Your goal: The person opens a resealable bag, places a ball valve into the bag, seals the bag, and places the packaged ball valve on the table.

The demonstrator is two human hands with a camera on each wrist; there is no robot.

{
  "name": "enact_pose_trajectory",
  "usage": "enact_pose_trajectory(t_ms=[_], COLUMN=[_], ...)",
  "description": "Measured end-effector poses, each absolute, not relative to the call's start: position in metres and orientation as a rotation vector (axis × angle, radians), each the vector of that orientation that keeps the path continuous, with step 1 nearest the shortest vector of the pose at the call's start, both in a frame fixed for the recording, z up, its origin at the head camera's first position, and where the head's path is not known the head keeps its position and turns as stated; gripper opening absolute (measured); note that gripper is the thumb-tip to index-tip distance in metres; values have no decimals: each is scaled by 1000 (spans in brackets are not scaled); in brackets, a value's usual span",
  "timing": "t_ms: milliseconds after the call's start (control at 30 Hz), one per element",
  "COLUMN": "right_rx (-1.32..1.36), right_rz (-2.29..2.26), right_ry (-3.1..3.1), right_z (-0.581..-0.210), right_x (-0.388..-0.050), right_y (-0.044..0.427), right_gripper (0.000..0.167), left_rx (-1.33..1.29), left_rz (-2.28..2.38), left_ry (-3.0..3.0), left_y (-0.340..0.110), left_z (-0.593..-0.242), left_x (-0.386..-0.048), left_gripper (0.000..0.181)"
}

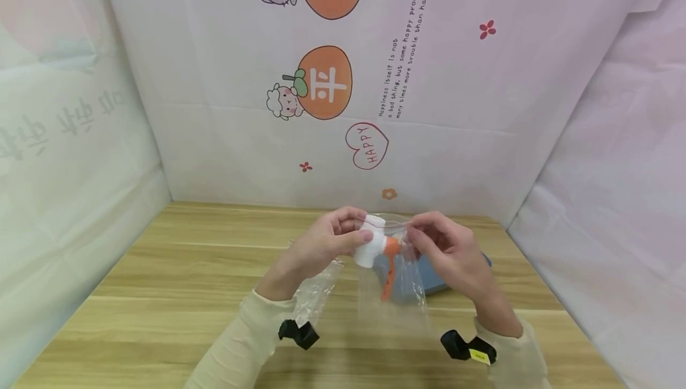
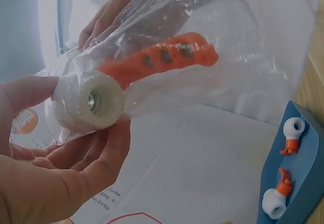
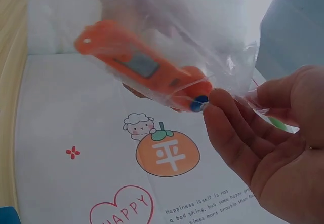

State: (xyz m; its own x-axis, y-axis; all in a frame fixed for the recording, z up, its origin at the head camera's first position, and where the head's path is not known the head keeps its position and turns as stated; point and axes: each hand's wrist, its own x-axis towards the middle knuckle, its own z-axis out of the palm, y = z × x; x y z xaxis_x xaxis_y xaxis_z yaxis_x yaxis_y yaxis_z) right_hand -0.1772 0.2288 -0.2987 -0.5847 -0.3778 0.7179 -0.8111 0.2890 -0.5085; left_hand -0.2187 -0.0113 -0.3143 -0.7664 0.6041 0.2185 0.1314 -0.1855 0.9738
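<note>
In the head view, the white and orange tap [image 1: 371, 251] is just below the middle of the frame, a little to the right, in a clear bag [image 1: 393, 317]. The left hand [image 1: 333, 235] pinches the white part through the bag, with its thumb on one side and fingers on the other. The right hand [image 1: 449, 252] pinches the bag near its red line [image 1: 393, 223], with thumb and fingers close together. I think the tap could slip if the left fingers get loose, because the plastic looks smooth. It could then drop to the bottom of the bag, or slide out the top if the bag is not closed there, and I can't tell if it is. A hard tug by the right hand might rip the thin bag, or the orange handle [image 1: 388, 282] might catch on it. In that view, the white part's long way runs up and down, leaning a bit, with its top end near the red line. The handle hangs beside it and points to the bottom of the frame. In the left wrist view, the handle points right and a bit up, and in the right wrist view it points to the upper left
</note>
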Motion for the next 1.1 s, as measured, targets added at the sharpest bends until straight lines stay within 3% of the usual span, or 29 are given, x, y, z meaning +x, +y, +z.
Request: enact_pose_trajectory(t_ms=[300, 533, 800, 1100], right_rx=[1100, 1072, 1066, 1108], right_rz=[1106, 1103, 1024, 918], right_ry=[-2156, -2165, -2244, -2372], right_z=[-295, -296, -295, -299], right_x=[-175, -176, -179, -185], right_y=[230, 230, 236, 242], right_gripper=[25, 25, 9, 12], left_rx=[898, 923, 1004, 1152], left_rz=[1937, 1926, 1875, 1722], left_ry=[2016, 2168, 2481, 2723], left_y=[-7, -10, -13, -15], left_z=[-318, -317, -311, -310], left_x=[-218, -218, -213, -207], left_gripper=[18, 14, 7, 8])
